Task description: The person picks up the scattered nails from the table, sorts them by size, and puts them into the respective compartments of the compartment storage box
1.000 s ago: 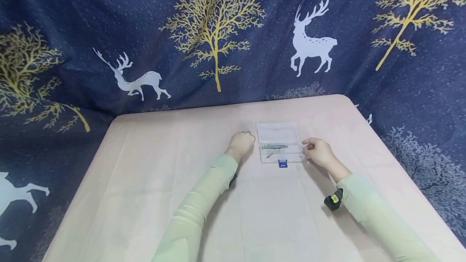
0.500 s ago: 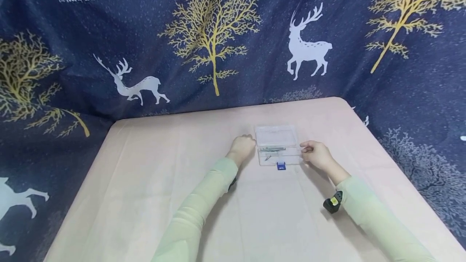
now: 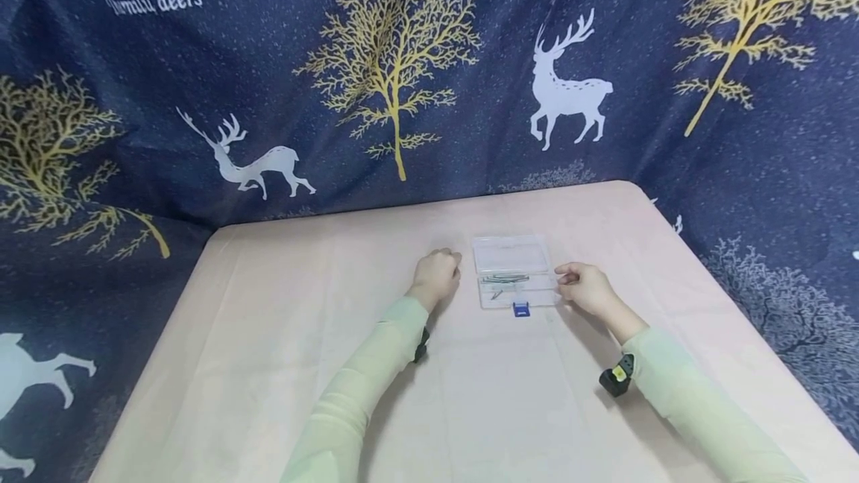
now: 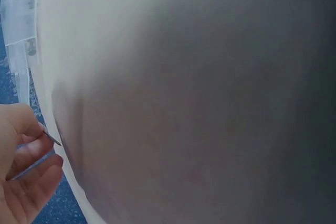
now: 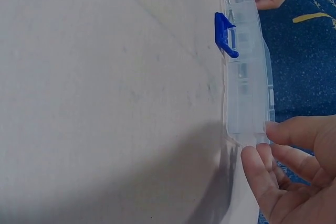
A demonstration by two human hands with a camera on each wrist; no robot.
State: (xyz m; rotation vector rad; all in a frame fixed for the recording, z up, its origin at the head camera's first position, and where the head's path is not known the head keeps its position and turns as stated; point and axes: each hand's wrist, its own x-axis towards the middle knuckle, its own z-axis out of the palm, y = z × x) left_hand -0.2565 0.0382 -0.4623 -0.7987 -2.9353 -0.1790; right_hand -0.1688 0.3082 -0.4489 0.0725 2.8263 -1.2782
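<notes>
A clear plastic compartment box point(image 3: 537, 297) lies on the table with its lid point(image 3: 511, 253) folded back and a blue latch point(image 3: 521, 309) at the front. Several long, thin nails point(image 3: 506, 279) lie in its rear compartment, and a few short pieces point(image 3: 496, 294) in front. To the left of the box, my left hand point(image 3: 436, 276) pinches a thin dark nail point(image 4: 52, 138) between thumb and finger, its tip sticking out. My right hand point(image 3: 585, 288) holds the right end of the box, thumb and fingertips on its corner point(image 5: 247, 135).
A pale pink cloth covers the table point(image 3: 268, 319). Behind it hangs a dark blue curtain point(image 3: 470, 147) printed with white deer and yellow trees. Black wrist cameras are worn on both arms, the right one point(image 3: 616, 376) plainly seen.
My left hand has moved a little left, away from the box's left edge. The right hand stays at the box's right end. The head view has shifted slightly.
</notes>
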